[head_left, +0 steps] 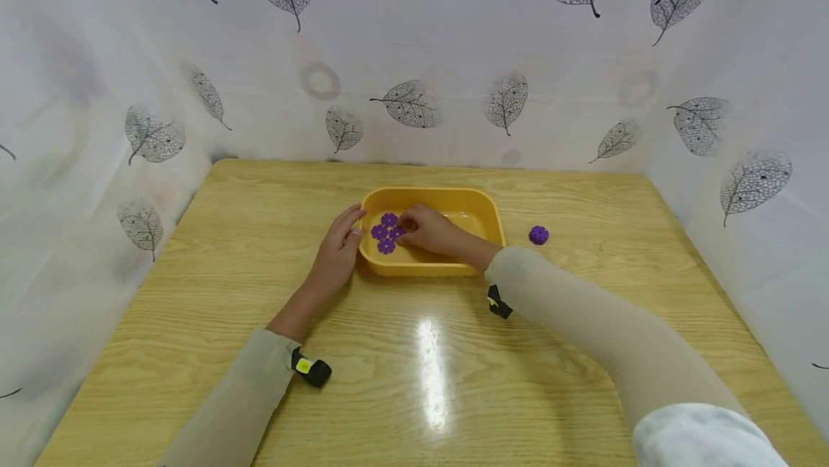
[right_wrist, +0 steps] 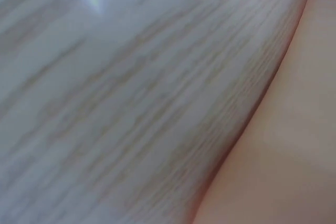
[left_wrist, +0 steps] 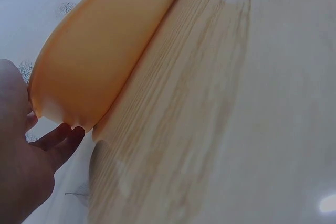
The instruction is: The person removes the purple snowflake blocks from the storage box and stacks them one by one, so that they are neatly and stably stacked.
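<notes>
A yellow-orange plastic tray (head_left: 427, 270) stands on the wooden table with several purple flower-shaped discs (head_left: 380, 232) lying flat at its left end. My right hand (head_left: 430, 229) reaches into the tray over its near right side. Its thumb and fingers pinch a purple disc (head_left: 397, 234) beside the others, partly covered by the fingertips. Outside the tray's left end, my left hand (head_left: 337, 251) rests against the wall with fairly straight fingers. In the left wrist view its fingertips (left_wrist: 76, 132) touch the tray's outer wall (left_wrist: 100, 51). The right wrist view shows the tray's side (right_wrist: 283, 145), but no hand.
To the right of the tray, a small stack of purple discs (head_left: 539, 235) sits on the wooden table (head_left: 388, 352). White curtains (head_left: 440, 35) with a leaf print hang behind the table and along both sides.
</notes>
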A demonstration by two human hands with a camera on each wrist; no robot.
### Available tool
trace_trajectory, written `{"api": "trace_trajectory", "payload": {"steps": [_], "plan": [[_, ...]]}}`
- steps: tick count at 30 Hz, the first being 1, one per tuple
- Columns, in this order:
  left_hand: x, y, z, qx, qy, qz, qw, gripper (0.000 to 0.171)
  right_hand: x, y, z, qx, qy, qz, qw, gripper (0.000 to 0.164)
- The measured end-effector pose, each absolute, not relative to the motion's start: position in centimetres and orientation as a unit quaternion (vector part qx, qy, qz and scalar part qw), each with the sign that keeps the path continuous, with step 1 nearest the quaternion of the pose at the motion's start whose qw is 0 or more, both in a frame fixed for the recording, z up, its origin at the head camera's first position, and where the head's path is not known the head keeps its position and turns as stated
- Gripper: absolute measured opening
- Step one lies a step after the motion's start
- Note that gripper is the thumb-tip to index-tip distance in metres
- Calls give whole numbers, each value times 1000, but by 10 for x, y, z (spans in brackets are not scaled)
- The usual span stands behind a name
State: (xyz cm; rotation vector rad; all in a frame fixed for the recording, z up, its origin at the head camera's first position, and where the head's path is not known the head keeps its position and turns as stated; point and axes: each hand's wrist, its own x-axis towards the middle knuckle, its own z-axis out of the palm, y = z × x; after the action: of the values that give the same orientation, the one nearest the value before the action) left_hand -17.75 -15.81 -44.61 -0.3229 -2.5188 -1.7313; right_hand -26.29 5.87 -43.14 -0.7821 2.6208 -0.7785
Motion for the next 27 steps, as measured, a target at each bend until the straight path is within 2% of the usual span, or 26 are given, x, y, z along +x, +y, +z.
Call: {"api": "trace_trajectory", "payload": {"steps": [20,27], "plan": [[-178,-158,-447,-107,-819,-563,37,44,-261,59,-430,-254,904,-308,153,33],[-180,-159,-450,-112,-820,-558,50,44,-261,58,-430,-249,902,-308,172,40]]}}
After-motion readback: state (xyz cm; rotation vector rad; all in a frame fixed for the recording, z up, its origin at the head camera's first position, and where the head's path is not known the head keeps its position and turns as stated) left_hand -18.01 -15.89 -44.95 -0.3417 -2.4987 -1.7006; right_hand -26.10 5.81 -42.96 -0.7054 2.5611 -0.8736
